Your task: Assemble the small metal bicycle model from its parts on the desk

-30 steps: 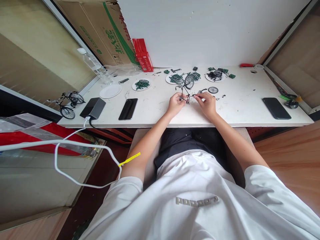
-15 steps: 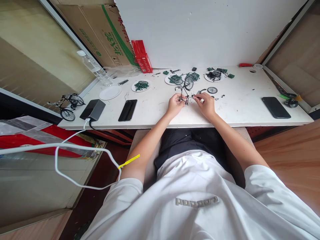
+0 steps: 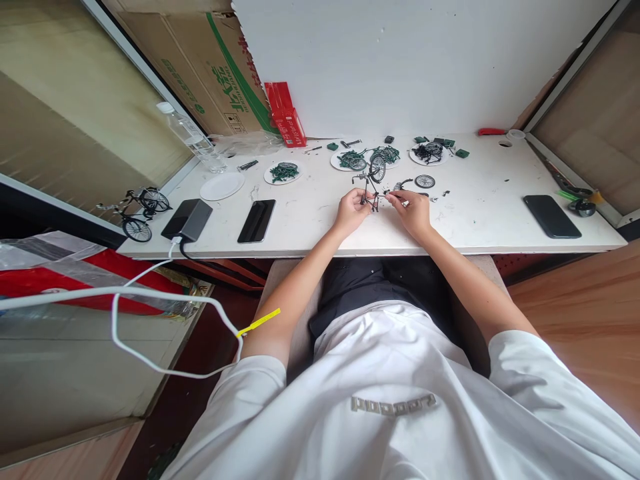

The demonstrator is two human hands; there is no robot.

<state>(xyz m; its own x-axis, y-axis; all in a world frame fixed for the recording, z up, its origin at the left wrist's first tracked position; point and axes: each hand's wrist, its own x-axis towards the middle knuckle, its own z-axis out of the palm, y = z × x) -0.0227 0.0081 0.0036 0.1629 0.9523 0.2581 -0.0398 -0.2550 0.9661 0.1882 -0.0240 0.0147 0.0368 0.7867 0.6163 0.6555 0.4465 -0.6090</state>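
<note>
My left hand (image 3: 352, 210) is closed on the dark frame of a small model bicycle (image 3: 369, 189), which has one spoked wheel (image 3: 377, 169) pointing away from me. Close to its right side, my right hand (image 3: 412, 210) pinches a small dark part (image 3: 387, 193) at the frame. The part's shape is too small to make out. Beyond my right fingers lie a loose wheel (image 3: 425, 181) and a curved black piece (image 3: 404, 183).
Plates with green parts (image 3: 284, 173) and black parts (image 3: 429, 152) stand behind my hands. Left are a phone (image 3: 257, 221), a black box (image 3: 187, 220), a finished model bicycle (image 3: 137, 212) and a bottle (image 3: 193, 137). Another phone (image 3: 552, 216) lies right.
The model bicycle has shifted and turned very slightly in my left hand. Both hands keep nearly the same place and grip.
</note>
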